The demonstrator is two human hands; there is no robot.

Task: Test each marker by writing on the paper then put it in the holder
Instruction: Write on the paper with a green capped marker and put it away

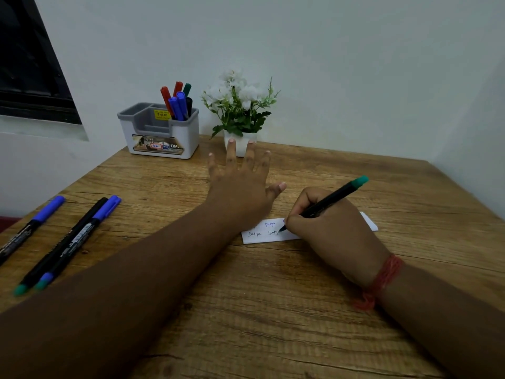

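A wooden surface with pronounced grain is filling the lower field, its far edge meeting a pale wall. A small white pot is standing near the middle of the far edge, carrying a plant with white flowers and green leaves. A dark window is occupying the upper left, beyond the surface's left edge, with a pale ledge running beneath it.
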